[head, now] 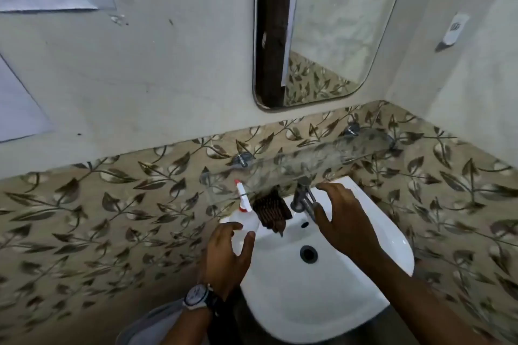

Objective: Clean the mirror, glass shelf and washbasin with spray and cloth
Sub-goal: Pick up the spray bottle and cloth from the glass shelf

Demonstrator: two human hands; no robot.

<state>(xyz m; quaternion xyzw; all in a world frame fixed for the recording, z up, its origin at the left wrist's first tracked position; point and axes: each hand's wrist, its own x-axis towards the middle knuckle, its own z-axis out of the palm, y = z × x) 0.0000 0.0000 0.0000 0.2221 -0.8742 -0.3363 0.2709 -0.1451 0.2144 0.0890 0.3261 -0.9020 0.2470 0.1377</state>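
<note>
A white spray bottle with a red-tipped nozzle stands on the left rim of the white washbasin. My left hand curls around the bottle's body, fingers apart, thumb and fingertips at its sides. A dark brown cloth lies on the basin's back ledge beside the bottle. My right hand hovers with spread fingers over the chrome tap, touching or nearly touching it. The dusty glass shelf runs above the basin. The mirror hangs on the wall above.
Leaf-patterned tiles cover the lower wall on both sides of the corner. A white holder is fixed to the right wall. The drain is in the basin's middle. A watch sits on my left wrist.
</note>
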